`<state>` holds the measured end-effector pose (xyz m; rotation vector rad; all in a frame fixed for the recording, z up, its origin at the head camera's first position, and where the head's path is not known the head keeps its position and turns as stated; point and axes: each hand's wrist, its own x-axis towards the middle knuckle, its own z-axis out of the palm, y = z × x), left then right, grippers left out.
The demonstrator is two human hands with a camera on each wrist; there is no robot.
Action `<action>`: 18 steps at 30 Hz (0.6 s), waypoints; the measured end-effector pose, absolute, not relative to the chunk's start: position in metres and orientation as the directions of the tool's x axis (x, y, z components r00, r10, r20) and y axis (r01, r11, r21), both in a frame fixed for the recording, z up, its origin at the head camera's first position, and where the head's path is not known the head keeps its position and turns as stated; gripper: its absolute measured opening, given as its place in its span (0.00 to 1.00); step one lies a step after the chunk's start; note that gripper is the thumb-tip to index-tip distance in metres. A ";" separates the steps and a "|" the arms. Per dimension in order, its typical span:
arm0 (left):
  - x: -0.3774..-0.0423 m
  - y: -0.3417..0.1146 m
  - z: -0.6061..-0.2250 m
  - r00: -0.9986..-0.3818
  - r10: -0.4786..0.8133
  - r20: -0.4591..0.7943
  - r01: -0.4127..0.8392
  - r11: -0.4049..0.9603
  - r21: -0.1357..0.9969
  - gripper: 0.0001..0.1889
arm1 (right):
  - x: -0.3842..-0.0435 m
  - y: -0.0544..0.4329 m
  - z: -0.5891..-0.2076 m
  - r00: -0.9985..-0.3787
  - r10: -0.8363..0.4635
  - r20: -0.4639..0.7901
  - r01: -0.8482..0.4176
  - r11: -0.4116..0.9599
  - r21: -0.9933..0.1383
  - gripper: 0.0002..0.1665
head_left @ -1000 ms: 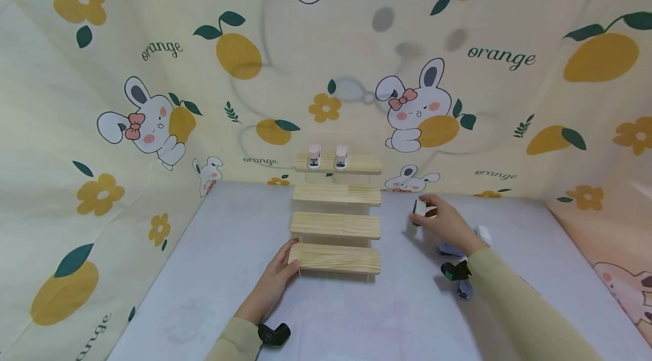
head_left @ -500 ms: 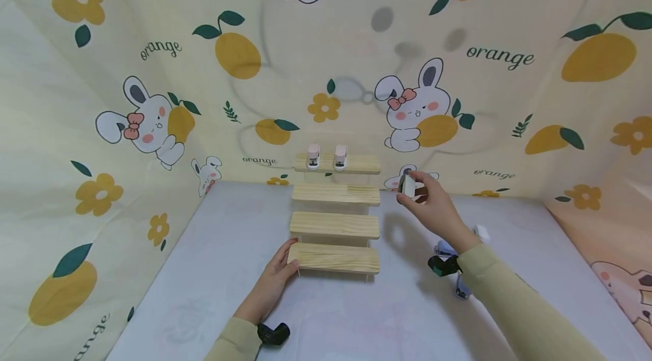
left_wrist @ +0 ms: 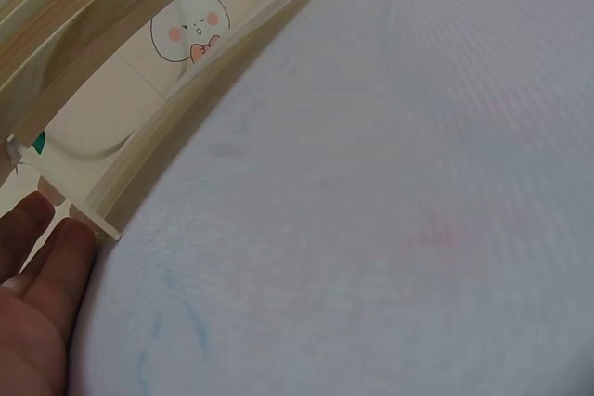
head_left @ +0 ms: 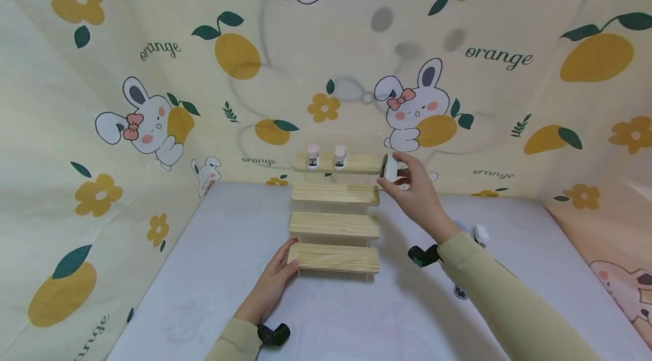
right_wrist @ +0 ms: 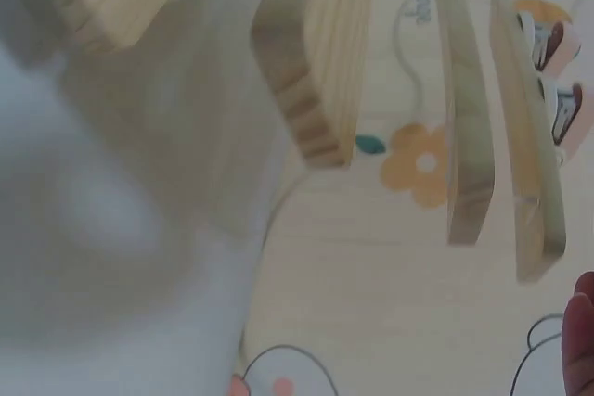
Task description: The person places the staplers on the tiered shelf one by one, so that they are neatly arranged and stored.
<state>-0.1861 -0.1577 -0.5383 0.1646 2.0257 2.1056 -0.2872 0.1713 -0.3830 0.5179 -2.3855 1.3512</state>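
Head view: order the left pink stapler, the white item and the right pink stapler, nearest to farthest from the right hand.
1. White item: in the right hand.
2. Right pink stapler: on the top board.
3. Left pink stapler: same board, farther left.

Two staplers (head_left: 340,158) stand on the rack (head_left: 334,259) (side by side, rearmost tier (head_left: 364,164)); further staplers (head_left: 480,233) lie right of it.
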 end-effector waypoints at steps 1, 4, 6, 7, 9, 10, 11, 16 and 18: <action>-0.186 -0.158 -0.538 -0.971 0.230 -0.068 -0.078 -0.034 0.996 0.31 | -0.288 0.169 -0.383 -0.870 -0.147 0.470 -0.479 0.472 -0.740 0.43; -0.185 -0.157 -0.538 -0.971 0.228 -0.071 -0.080 -0.030 0.996 0.32 | -0.292 0.162 -0.382 -0.869 -0.162 0.468 -0.485 0.468 -0.738 0.44; -0.185 -0.157 -0.538 -0.971 0.227 -0.074 -0.082 -0.024 0.996 0.32 | -0.294 0.158 -0.379 -0.872 -0.164 0.461 -0.479 0.477 -0.737 0.44; -0.185 -0.157 -0.538 -0.972 0.224 -0.075 -0.082 -0.021 0.996 0.32 | -0.296 0.156 -0.378 -0.873 -0.166 0.459 -0.478 0.483 -0.734 0.44; -0.185 -0.157 -0.537 -0.972 0.221 -0.076 -0.082 -0.018 0.996 0.32 | -0.299 0.152 -0.375 -0.873 -0.170 0.457 -0.477 0.489 -0.730 0.45; -0.185 -0.157 -0.538 -0.973 0.219 -0.076 -0.081 -0.016 0.997 0.32 | -0.301 0.151 -0.373 -0.871 -0.174 0.459 -0.481 0.489 -0.728 0.45; -0.185 -0.157 -0.538 -0.973 0.216 -0.077 -0.081 -0.013 0.997 0.32 | -0.303 0.149 -0.372 -0.871 -0.176 0.459 -0.481 0.494 -0.724 0.45; -0.185 -0.157 -0.539 -0.974 0.211 -0.079 -0.082 -0.007 0.997 0.32 | -0.313 0.142 -0.368 -0.879 -0.186 0.439 -0.470 0.499 -0.728 0.47; -0.185 -0.157 -0.540 -0.974 0.212 -0.083 -0.086 -0.005 0.996 0.32 | -0.316 0.140 -0.367 -0.887 -0.192 0.420 -0.456 0.500 -0.736 0.47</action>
